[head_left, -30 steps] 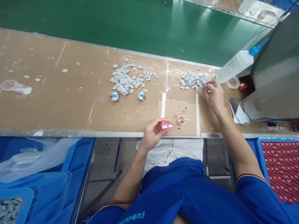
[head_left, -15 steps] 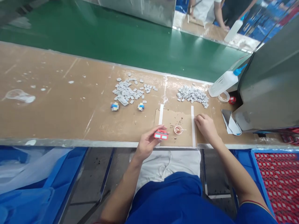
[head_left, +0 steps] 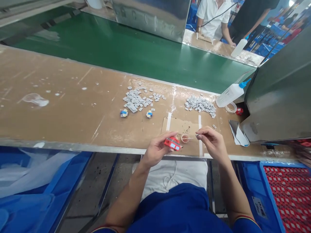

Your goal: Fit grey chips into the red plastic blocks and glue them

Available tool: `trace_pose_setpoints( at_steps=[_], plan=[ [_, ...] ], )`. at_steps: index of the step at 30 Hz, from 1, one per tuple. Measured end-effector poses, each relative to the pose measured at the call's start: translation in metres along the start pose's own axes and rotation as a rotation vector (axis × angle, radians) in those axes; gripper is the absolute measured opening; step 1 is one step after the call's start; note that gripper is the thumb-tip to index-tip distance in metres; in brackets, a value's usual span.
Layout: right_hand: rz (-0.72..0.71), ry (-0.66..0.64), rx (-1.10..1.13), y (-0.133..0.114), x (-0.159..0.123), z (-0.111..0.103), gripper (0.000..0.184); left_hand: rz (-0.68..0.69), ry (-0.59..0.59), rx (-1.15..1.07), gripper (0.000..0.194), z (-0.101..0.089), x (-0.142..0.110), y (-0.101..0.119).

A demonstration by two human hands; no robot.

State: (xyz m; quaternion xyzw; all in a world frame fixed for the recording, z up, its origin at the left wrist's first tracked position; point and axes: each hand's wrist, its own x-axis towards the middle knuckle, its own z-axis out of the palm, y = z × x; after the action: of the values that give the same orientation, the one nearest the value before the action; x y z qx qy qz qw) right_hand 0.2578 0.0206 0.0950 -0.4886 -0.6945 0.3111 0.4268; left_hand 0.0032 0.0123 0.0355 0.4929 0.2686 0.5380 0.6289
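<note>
The left hand (head_left: 157,150) clenches a red rectangular block with pale-blue panels (head_left: 172,143) over a tan cardboard mat (head_left: 189,127), while the right hand (head_left: 213,142) pinches a thin pale sliver (head_left: 197,135), too small to identify, beside a small round cup (head_left: 185,138). On the brown bench (head_left: 60,119), 2 blue-and-yellow blocks (head_left: 123,113) stand apart, and 2 heaps of small grey rectangular pads (head_left: 200,105) lie loose.
</note>
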Motion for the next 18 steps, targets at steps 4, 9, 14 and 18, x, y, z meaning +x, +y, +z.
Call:
trace_pose_setpoints(
  at_steps=[4, 9, 14, 18],
  plan=[
    [-0.029, 0.021, 0.128, -0.031, -0.016, 0.028, 0.007, -0.042, 0.036, -0.036, 0.048, 0.011, 0.002, -0.006],
    [-0.05, 0.08, 0.068, -0.038, -0.023, 0.048, 0.006, -0.018, 0.062, 0.026, 0.043, 0.016, 0.003, -0.008],
    [-0.05, 0.086, 0.039, -0.035, -0.021, 0.05, 0.005, -0.01, 0.039, 0.041, 0.043, 0.013, 0.001, -0.009],
    [-0.045, 0.05, 0.036, -0.037, -0.02, 0.048, 0.007, 0.02, 0.001, 0.048, 0.04, 0.012, 0.001, -0.011]
  ],
)
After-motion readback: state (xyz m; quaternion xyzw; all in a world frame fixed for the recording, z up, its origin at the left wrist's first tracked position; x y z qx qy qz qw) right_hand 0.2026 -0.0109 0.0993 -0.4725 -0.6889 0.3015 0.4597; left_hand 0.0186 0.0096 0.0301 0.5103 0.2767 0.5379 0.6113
